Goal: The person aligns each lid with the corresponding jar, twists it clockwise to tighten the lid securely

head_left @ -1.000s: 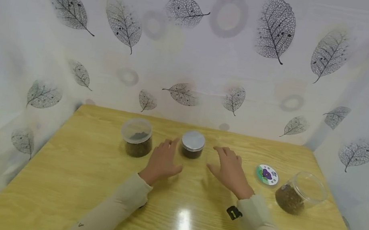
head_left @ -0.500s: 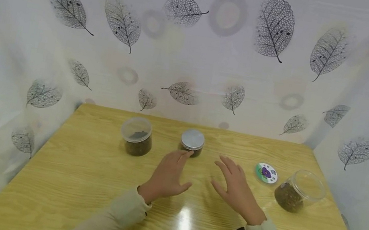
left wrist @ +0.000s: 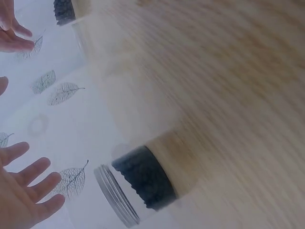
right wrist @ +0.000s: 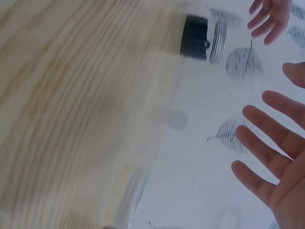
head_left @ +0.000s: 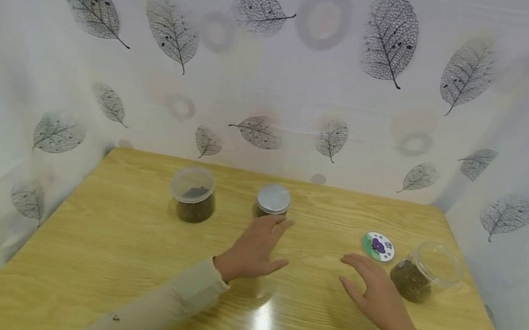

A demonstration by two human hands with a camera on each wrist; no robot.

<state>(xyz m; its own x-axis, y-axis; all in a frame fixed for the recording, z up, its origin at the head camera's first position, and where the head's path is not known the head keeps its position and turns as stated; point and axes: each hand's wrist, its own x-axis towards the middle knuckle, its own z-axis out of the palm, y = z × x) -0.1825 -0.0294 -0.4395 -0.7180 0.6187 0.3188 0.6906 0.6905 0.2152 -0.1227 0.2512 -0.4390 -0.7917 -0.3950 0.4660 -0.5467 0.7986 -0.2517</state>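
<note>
For a clean hold on the silver-lidded jar (head_left: 273,198), probably best to come in from both sides, below the metal rim, thumb opposite fingers. Keep it upright and flat on the bench (head_left: 112,256): steady low with one hand, leave the other free for the top. Likely smooth and round, so apt to spin or slide; grip snugly without squeezing hard. Avoid a low sideways sweep at the right, for fear of knocking the flower-printed disc (head_left: 379,247) or the clear jar (head_left: 421,271).

Now pose. In head view, see left hand (head_left: 252,249) just in front of the silver-lidded jar, hiding part of the body, fingers pointing away and a bit right, thumb split off to the right. In left wrist view, note a gap between fingertips and jar. Holding nothing, fingers loose and spread. Find right hand (head_left: 379,295) nearer the wearer, close to disc and clear jar, no touch plainly shown, fingers aimed forward-left, thumb apart. Also slack, grasping nothing.

Locate the silver-lidded jar at far middle of the bench, upright, with a jar of dark bits (head_left: 194,200) well to the left.
</note>
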